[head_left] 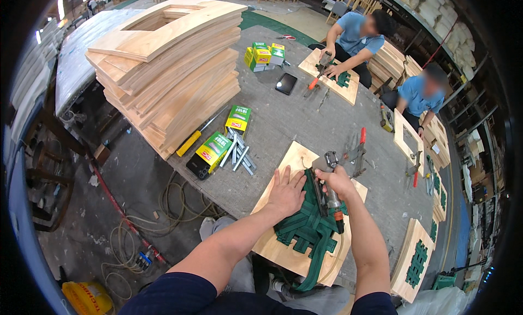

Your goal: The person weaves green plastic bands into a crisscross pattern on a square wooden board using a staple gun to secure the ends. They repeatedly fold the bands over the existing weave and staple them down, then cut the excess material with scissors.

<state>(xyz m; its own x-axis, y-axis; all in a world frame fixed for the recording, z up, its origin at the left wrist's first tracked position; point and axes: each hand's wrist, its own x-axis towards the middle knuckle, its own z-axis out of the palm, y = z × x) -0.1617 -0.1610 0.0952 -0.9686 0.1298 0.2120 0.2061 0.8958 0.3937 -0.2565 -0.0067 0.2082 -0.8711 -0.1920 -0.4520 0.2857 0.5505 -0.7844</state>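
A wooden panel [266,248] lies at the near table edge, with woven dark green webbing [298,227] across its opening and a loose strap end [315,266] hanging toward me. My left hand [287,195] rests flat, fingers spread, on the panel and the webbing's left edge. My right hand [339,182] is wrapped round a pneumatic staple gun [333,199], whose nose points to the far side and sits at the panel's far edge over the webbing. An orange and black hose fitting [339,219] shows at its near end.
A tall stack of wooden frames [174,78] stands at the left. Staple boxes [239,119], loose staple strips [239,150], a yellow-handled screwdriver [189,143] and a phone [199,167] lie nearby. Red-handled pliers [358,151] lie beyond the panel. Two co-workers in blue shirts [359,37] work across the table.
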